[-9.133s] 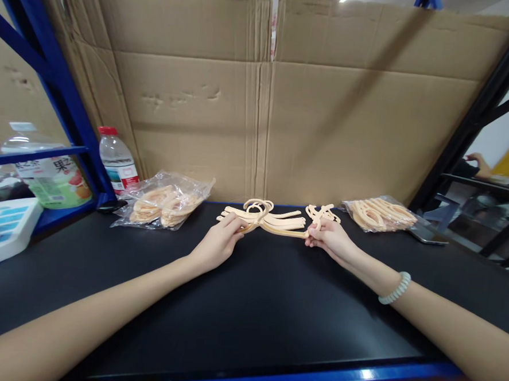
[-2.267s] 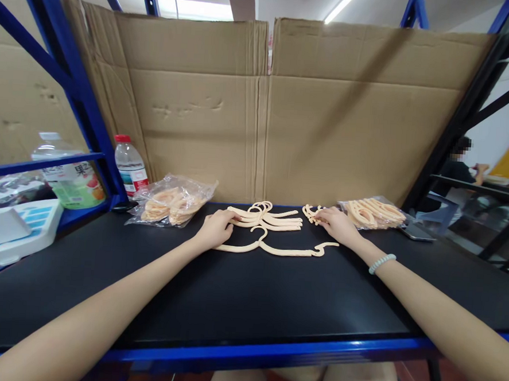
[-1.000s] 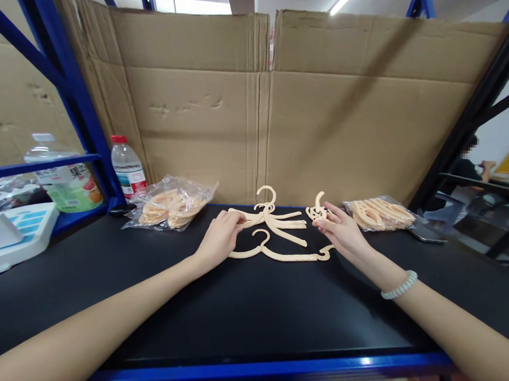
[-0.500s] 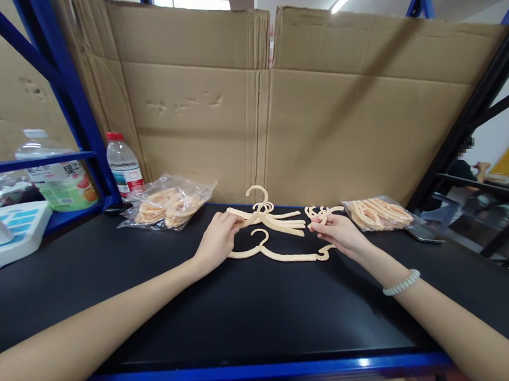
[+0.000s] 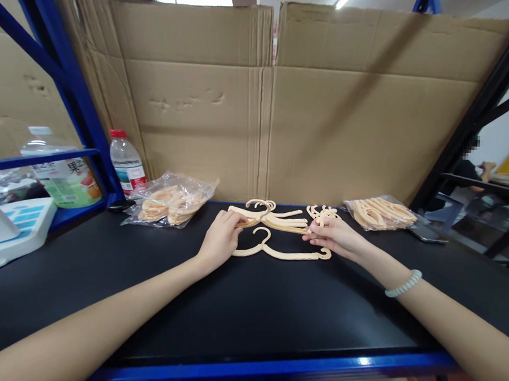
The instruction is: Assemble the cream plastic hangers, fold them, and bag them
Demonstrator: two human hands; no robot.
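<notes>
Both the left hand (image 5: 220,238) and right hand (image 5: 334,237) pinch 1 hanger (image 5: 273,225); 2 bags (image 5: 171,200) seemingly hold more.

The hangers (image 5: 274,217) are smooth cream plastic with a dull sheen, and so is the single hanger (image 5: 280,252) lying nearer. The worktop (image 5: 247,305) is matt black, faintly reflective, edged by a glossy blue painted metal rail (image 5: 269,371). Behind stands rough brown corrugated cardboard (image 5: 260,104), creased and dented. Two bags (image 5: 170,202) (image 5: 380,214) are crinkled clear glossy film. The bottle (image 5: 125,162) is clear plastic with a shiny label.
</notes>
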